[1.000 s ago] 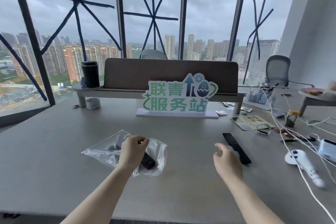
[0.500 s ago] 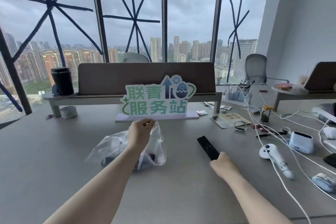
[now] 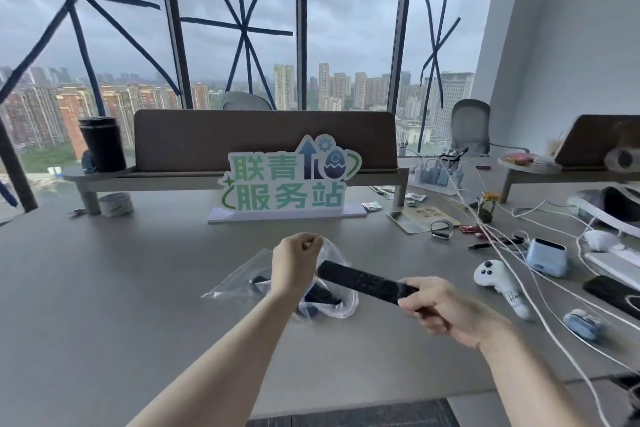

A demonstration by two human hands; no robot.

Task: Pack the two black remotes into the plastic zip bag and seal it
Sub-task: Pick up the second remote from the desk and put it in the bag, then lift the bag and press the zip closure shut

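A clear plastic zip bag [image 3: 242, 279] lies on the grey table with one black remote [image 3: 323, 296] inside it, partly hidden by my wrist. My left hand [image 3: 294, 263] pinches the bag's top edge and lifts it. My right hand [image 3: 446, 310] grips the near end of the second black remote [image 3: 363, 281], held above the table. Its far end points left and reaches the lifted mouth of the bag, right beside my left hand.
A green and white sign [image 3: 287, 184] stands behind the bag. To the right lie a white controller [image 3: 498, 279], a pale blue box [image 3: 547, 256], a black phone [image 3: 613, 295] and several white cables [image 3: 554, 333]. A black tumbler [image 3: 102, 144] stands on the shelf at back left.
My right hand picked the second remote off the table and carried it left to the bag's mouth. My left hand kept holding the bag's edge raised.
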